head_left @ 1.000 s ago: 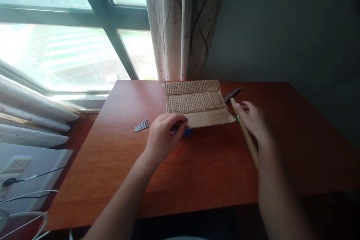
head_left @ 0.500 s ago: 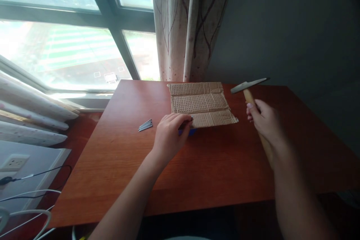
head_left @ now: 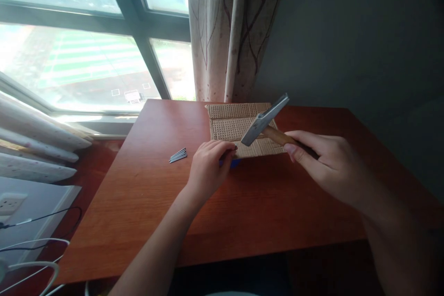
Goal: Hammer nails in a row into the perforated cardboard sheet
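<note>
A piece of brown cardboard point(head_left: 231, 122) full of small holes lies at the far middle of a reddish wooden table point(head_left: 215, 212). My left hand point(head_left: 208, 169) rests at its near left corner, fingers pinched together on something I cannot make out, beside a small blue object point(head_left: 233, 163). My right hand point(head_left: 326, 164) grips the wooden handle of a hammer point(head_left: 265, 120), whose metal head hangs tilted over the cardboard's right part. A small bunch of nails point(head_left: 178, 155) lies to the left of my left hand.
A patterned curtain point(head_left: 236, 27) hangs behind the table, with a large window point(head_left: 86, 41) to its left and a dark wall to its right. Wall sockets and cables point(head_left: 31, 236) are at the lower left, and rolled fabric point(head_left: 34, 148) lies by the sill.
My right hand lifted the hammer off the table at the cardboard's right and swung it left, so its head now hangs over the cardboard. My left hand stayed in place.
</note>
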A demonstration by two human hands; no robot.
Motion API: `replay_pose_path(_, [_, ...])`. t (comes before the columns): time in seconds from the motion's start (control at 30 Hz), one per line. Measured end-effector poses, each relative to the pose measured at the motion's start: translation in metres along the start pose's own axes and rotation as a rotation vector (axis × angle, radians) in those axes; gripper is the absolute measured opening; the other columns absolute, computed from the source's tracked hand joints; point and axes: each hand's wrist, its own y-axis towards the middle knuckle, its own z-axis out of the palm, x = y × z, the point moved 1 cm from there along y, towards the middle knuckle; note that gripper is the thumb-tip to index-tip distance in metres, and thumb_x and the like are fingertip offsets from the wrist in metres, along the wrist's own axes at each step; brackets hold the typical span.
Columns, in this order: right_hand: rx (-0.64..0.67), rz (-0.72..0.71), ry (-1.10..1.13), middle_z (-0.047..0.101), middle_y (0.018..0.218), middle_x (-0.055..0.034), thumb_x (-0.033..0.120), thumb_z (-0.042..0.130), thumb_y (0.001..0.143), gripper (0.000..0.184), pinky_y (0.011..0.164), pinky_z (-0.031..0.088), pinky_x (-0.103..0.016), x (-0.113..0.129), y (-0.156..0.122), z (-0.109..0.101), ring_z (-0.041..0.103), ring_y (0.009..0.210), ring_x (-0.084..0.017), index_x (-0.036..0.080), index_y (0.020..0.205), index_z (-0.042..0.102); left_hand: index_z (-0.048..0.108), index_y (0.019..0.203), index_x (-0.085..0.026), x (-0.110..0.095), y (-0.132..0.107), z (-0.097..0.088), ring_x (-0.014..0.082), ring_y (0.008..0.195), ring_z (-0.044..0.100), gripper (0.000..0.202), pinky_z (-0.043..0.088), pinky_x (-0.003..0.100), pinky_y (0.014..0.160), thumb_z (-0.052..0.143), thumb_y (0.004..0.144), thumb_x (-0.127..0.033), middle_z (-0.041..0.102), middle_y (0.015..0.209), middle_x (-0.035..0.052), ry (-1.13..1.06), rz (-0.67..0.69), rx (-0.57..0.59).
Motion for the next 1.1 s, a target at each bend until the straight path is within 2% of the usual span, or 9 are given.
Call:
replay_pose_path(0.23, [-0.091,-0.073,-0.124,0.075,0.087,-0.004,0.032,0.049,0.098,0.022,0.068,0.047,-0.032,0.012,0.007,0.001,0.07,0.076,-0.022,0.024,0.104,0.069,0.066,0.091,-0.021,0.001,0.0,0.001,0.0199,0.081,0.066,0.009,0.049,0.035,0.076,0.059,0.092,-0.016,0.075,0.089,0.0026,-0.013,-0.009,0.002])
replay_pose_path(0.43, [0.012,-0.064,-0.22,0.076,0.091,-0.005,0.03,0.048,0.099,0.025,0.071,0.048,-0.034,0.01,0.01,0.013,0.071,0.08,-0.024,0.024,0.112,0.068,0.066,0.09,-0.021,-0.001,0.001,0.0,0.0198,0.08,0.066,0.008,0.048,0.034,0.073,0.059,0.092,-0.016,0.076,0.088,0.0029,0.007,-0.007,0.012])
replay_pose_path(0.63, [-0.025,-0.073,-0.221,0.075,0.085,-0.0039,0.03,0.049,0.098,0.022,0.069,0.047,-0.033,0.015,0.008,0.008,0.07,0.076,-0.023,0.024,0.103,0.069,0.066,0.091,-0.021,0.0,0.001,0.0,0.0197,0.081,0.066,0.009,0.048,0.034,0.075,0.059,0.093,-0.015,0.075,0.09,0.0028,-0.012,-0.003,0.011])
replay_pose_path(0.77, [-0.076,-0.085,-0.185,0.075,0.09,-0.0055,0.029,0.049,0.098,0.022,0.07,0.048,-0.033,0.017,0.005,0.01,0.07,0.079,-0.023,0.023,0.105,0.069,0.066,0.091,-0.021,-0.002,0.002,-0.001,0.0196,0.081,0.066,0.009,0.048,0.034,0.076,0.059,0.092,-0.015,0.075,0.089,0.0024,-0.003,-0.006,0.007])
replay_pose_path(1.1, [-0.024,-0.091,-0.263,0.076,0.1,-0.0066,0.029,0.05,0.098,0.023,0.074,0.051,-0.037,0.013,0.003,0.019,0.072,0.088,-0.027,0.024,0.109,0.069,0.066,0.087,-0.02,-0.002,0.002,-0.001,0.02,0.079,0.065,0.01,0.047,0.035,0.076,0.058,0.091,-0.016,0.075,0.088,0.0038,0.033,-0.007,0.044])
